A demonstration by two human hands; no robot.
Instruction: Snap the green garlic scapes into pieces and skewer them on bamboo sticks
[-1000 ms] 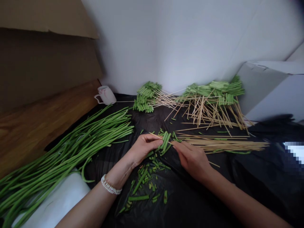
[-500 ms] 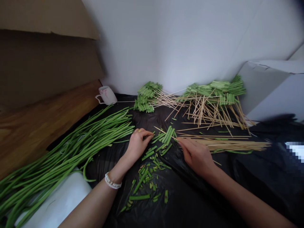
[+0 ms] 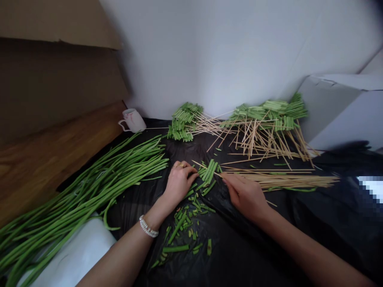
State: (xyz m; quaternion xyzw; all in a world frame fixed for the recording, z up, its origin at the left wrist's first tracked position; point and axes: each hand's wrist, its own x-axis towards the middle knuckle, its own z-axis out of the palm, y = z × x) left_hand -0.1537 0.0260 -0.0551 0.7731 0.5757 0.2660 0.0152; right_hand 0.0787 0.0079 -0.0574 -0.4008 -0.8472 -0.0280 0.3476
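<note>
My right hand [image 3: 247,195] pinches the blunt end of a wooden skewer [image 3: 198,164], whose tip points left. Several short green bean pieces [image 3: 212,169] sit side by side on that skewer. Just left of them, my left hand [image 3: 178,179] has its thumb and fingers pressed together; whatever lies between them is too small to make out. Loose cut pieces [image 3: 176,248] are scattered below on the black plastic sheet [image 3: 233,255]. Right of my right hand's fingers lies a bundle of bare skewers [image 3: 299,181].
Long green beans [image 3: 98,187] spread across the left side, partly over a white object [image 3: 86,249]. Filled skewers [image 3: 182,121] are stacked at the back, with another pile [image 3: 275,111] to the right. A mug [image 3: 133,120] stands back left; a white box [image 3: 335,107] is back right.
My left hand has moved right and slightly down, closer to the pieces beside the skewer. The right hand still holds the skewer, and the view has shifted slightly.
</note>
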